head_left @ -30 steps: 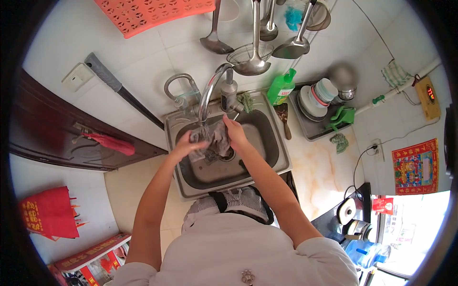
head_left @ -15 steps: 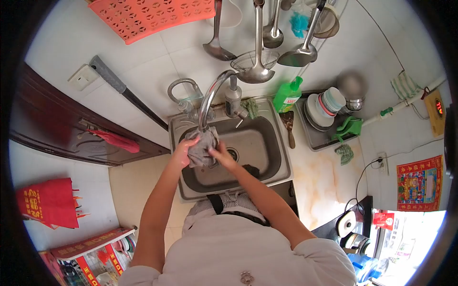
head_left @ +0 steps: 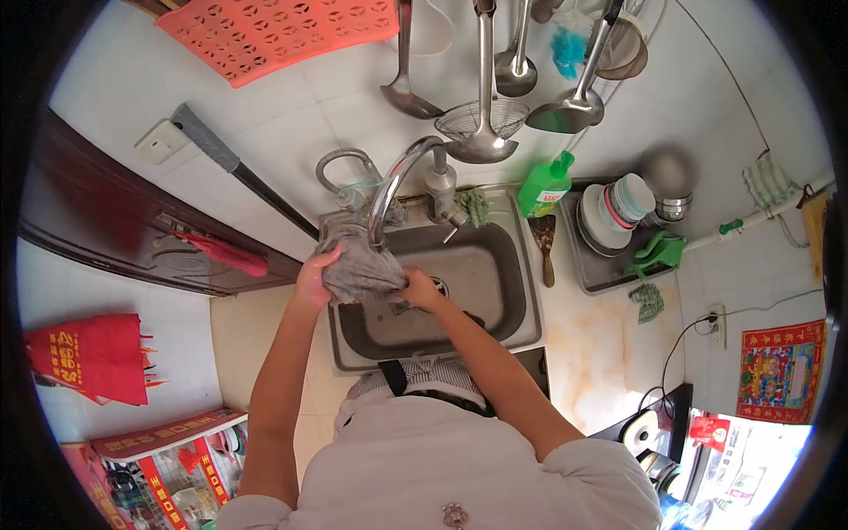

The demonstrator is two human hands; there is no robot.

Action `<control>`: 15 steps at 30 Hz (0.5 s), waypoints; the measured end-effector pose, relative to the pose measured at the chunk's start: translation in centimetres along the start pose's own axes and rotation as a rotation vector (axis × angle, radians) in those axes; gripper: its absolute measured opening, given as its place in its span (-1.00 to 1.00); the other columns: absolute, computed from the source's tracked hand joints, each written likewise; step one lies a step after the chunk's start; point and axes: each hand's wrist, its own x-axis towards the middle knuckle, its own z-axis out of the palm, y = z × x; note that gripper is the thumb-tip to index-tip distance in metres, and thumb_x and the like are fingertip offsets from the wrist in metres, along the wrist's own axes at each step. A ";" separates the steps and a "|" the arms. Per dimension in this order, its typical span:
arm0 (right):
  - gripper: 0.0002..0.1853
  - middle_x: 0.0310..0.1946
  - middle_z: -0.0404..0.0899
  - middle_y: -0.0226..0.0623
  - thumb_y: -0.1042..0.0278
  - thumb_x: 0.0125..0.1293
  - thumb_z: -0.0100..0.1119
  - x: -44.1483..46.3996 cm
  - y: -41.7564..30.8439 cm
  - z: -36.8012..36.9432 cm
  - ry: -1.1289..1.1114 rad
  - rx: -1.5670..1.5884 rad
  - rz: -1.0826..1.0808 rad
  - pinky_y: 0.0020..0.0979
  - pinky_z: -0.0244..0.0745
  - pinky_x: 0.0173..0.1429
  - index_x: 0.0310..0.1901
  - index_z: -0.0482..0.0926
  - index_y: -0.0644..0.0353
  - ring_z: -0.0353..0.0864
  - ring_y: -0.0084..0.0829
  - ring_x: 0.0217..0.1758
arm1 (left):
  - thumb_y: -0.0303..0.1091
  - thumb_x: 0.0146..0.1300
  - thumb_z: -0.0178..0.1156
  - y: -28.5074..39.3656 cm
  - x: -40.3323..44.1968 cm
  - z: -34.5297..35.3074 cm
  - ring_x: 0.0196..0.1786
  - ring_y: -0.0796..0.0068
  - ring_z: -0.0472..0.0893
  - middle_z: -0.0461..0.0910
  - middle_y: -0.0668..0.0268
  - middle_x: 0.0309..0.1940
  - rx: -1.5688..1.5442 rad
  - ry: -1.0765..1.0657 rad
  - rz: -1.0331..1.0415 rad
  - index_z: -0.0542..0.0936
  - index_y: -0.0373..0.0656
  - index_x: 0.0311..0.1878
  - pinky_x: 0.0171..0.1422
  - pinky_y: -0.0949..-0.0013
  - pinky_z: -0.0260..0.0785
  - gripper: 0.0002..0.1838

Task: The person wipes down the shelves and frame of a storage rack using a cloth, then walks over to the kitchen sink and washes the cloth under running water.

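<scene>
A wet grey cloth (head_left: 362, 272) is stretched between my two hands, below the curved metal faucet (head_left: 389, 190). My left hand (head_left: 316, 276) grips the cloth's left side, close to the sink's left rim. On the right, my right hand (head_left: 418, 290) pinches the cloth's other edge over the basin. Beneath them lies the stainless steel sink (head_left: 477, 283), its drain partly hidden by my right hand. The cloth covers part of the basin's left side.
A green detergent bottle (head_left: 544, 185) and a scraper (head_left: 545, 247) stand and lie right of the sink. Stacked bowls (head_left: 629, 201) sit in a tray (head_left: 601, 281) farther right. Ladles (head_left: 484, 146) hang above. A long black-handled pole (head_left: 274, 201) leans at the left.
Both hands have spread the cloth wider, from a bunched shape under the faucet. My left hand has shifted left, toward the sink's edge.
</scene>
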 end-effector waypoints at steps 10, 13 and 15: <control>-0.38 -0.20 0.62 -0.02 0.01 -0.12 0.44 0.6 4.4 2.4 -0.006 -0.250 0.188 -0.25 0.46 0.06 -0.09 0.56 0.31 0.61 -0.11 -0.11 | -0.36 0.19 0.18 3.3 -2.7 1.4 -0.04 0.28 0.58 0.58 0.18 -0.07 0.047 -0.016 0.158 0.46 -0.29 0.09 0.10 0.24 0.40 -0.60; -0.37 -0.19 0.62 -0.01 0.00 -0.13 0.43 -0.7 3.8 1.7 0.025 -0.476 0.120 -0.25 0.46 0.08 -0.07 0.57 0.30 0.62 -0.12 -0.10 | -0.35 0.20 0.18 3.8 -3.3 0.6 -0.04 0.28 0.58 0.58 0.18 -0.06 0.086 -0.016 0.189 0.47 -0.28 0.08 0.10 0.24 0.40 -0.61; -0.38 -0.16 0.62 -0.01 0.03 -0.12 0.42 -1.7 3.4 0.2 0.012 -0.330 0.062 -0.25 0.45 0.11 -0.04 0.57 0.27 0.61 -0.12 -0.08 | -0.34 0.20 0.18 4.4 -3.7 0.2 -0.04 0.28 0.58 0.58 0.20 -0.06 0.106 0.022 0.218 0.48 -0.28 0.08 0.10 0.25 0.40 -0.61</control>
